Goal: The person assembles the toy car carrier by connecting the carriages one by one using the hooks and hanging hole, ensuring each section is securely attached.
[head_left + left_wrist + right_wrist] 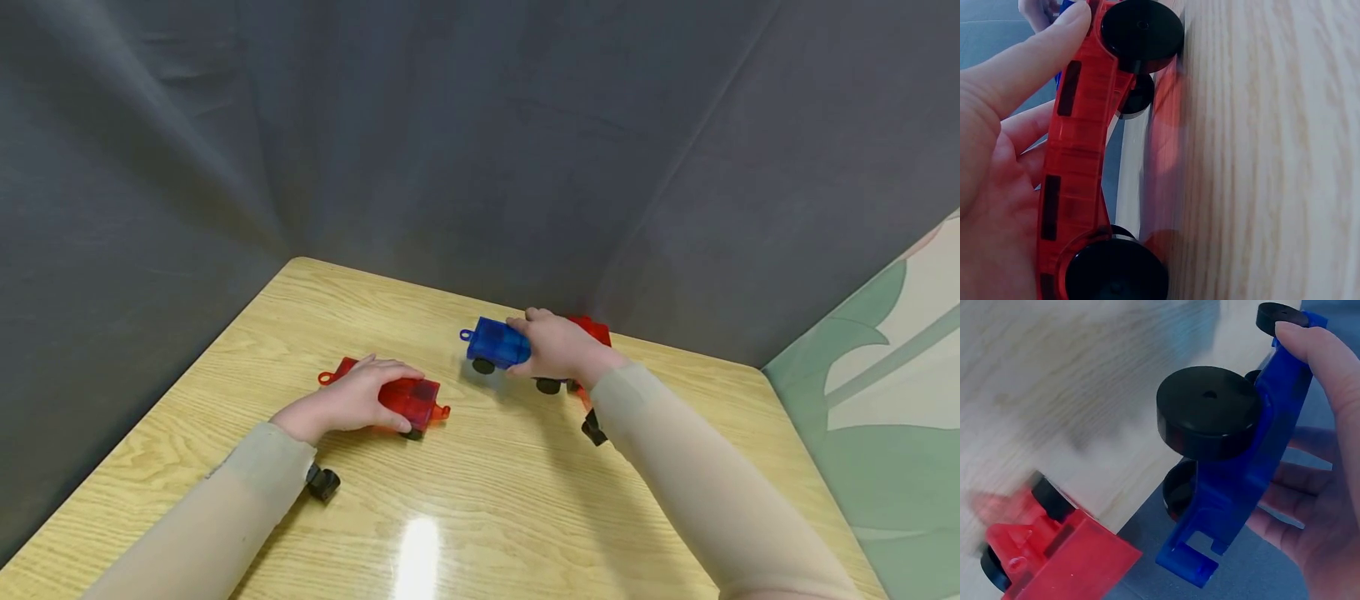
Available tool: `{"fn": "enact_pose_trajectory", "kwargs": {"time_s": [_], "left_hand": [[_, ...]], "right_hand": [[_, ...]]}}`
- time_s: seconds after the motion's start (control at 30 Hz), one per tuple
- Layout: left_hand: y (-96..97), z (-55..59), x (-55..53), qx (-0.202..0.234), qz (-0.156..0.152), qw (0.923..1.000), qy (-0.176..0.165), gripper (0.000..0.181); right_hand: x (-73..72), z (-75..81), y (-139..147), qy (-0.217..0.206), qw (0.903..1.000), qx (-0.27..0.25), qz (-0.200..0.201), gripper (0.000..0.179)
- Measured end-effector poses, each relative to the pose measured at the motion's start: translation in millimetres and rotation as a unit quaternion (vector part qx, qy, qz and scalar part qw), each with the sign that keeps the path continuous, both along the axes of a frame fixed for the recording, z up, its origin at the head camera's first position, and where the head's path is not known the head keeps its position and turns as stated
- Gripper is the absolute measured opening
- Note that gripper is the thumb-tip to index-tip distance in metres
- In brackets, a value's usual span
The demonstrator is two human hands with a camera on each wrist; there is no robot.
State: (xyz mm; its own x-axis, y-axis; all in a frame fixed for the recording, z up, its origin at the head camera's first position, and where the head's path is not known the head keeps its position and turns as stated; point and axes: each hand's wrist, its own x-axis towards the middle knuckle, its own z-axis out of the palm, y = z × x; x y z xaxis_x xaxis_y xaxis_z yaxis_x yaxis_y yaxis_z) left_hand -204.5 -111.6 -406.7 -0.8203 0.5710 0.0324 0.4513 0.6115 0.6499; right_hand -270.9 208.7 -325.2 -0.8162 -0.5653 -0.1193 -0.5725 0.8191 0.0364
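Observation:
My left hand [356, 398] grips a see-through red toy train car [411, 402] with black wheels, thumb on the near side and fingers over the far side. In the left wrist view this red car [1075, 150] has its wheels close to the wooden surface. Toward the back of the table, my right hand [561, 346] holds a blue toy train car [491, 343], its ring coupler facing left. The right wrist view shows the blue car [1235, 469] raised over the table, thumb by one wheel. Behind the right hand, a second red car [596, 329] is partly hidden.
A pair of black wheels [322, 482] shows beside the left sleeve, the rest hidden under the forearm. The wooden table [465, 517] meets a dark grey curtain [450, 150] at its back and left edges. Leaf-patterned fabric [900, 400] lies along the right.

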Motion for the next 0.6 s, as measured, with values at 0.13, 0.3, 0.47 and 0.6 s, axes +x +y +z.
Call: {"fn": "enact_pose_trajectory", "kwargs": {"time_s": [0.13, 0.3, 0.47, 0.6], "left_hand": [[0.9, 0.3, 0.0, 0.001, -0.001, 1.0000, 0.003, 0.075], [1.8, 1.7, 0.4, 0.001, -0.001, 1.0000, 0.005, 0.074], [2.7, 1.2, 0.0, 0.004, 0.001, 1.0000, 0.002, 0.074], [2.1, 0.3, -0.4, 0.005, 0.002, 1.0000, 0.002, 0.075]], "right_hand": [[7.4, -1.2, 4.6, -0.005, 0.9999, -0.014, 0.003, 0.083], [16.2, -2.7, 8.7, -0.007, 0.9993, -0.036, 0.002, 0.082], [25.6, -1.0, 12.1, -0.011, 0.9986, -0.051, -0.005, 0.082], [32.7, -3.2, 14.3, -0.011, 0.9978, -0.065, 0.004, 0.081]]}}
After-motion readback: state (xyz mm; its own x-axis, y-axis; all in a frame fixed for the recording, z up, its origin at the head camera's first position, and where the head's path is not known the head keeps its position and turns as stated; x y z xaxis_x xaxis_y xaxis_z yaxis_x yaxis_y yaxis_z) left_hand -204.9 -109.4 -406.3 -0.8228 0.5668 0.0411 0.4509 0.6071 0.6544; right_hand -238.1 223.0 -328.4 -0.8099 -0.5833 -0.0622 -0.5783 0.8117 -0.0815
